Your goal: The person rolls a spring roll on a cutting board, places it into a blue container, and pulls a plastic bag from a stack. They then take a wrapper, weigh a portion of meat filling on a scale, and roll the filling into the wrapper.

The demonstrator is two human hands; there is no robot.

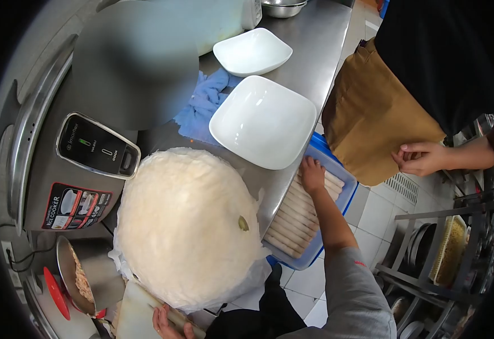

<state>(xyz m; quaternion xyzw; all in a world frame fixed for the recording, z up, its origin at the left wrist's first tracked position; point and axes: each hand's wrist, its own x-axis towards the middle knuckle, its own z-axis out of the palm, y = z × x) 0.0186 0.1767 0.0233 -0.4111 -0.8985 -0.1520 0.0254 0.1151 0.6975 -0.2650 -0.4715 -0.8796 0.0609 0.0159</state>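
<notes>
My right hand reaches down into a blue-rimmed plastic tub, its fingers closed on a roll at the far end of the row. Pale, uncooked spring rolls lie side by side in that tub. At the bottom edge my left hand is partly cut off, fingers and thumb apart, beside a pale roll-like strip on the white cutting board. A large stack of round, thin wrappers on plastic sits between my hands, with a small green scrap on top.
Two white square bowls and a blue cloth sit on the steel counter. Left are a rice cooker and a metal pot of shredded filling. Another person in a brown apron stands beyond the tub, near a rack.
</notes>
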